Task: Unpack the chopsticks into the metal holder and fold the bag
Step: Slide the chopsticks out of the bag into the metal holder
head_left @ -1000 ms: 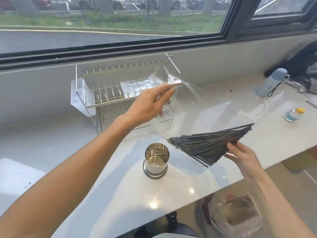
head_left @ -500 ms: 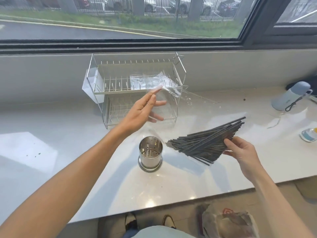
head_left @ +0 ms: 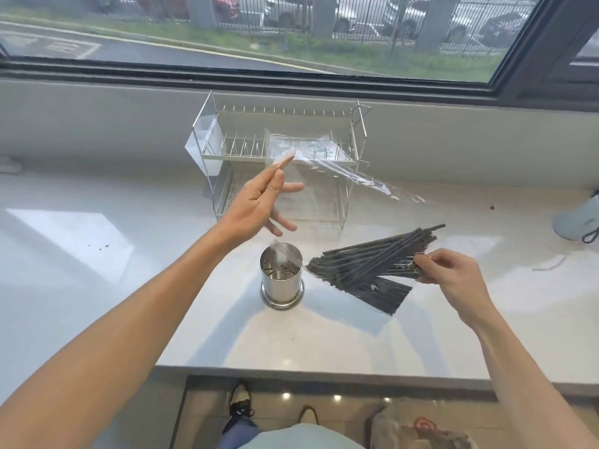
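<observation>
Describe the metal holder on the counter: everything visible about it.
The metal holder is a shiny steel-looking cylinder standing upright on the pale counter, with a wider ring at its base. Its open top shows a perforated floor and slots in the inner wall. No chopsticks are inside. The fanned chopsticks lie just to its right, tips near its rim. A corner of the clear bag hangs above its opening; contact is unclear.

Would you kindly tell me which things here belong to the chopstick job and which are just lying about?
Job:
chopsticks, in the right hand
metal holder
clear bag, in the left hand

Lying about:
dish rack
pale blue bottle
</observation>
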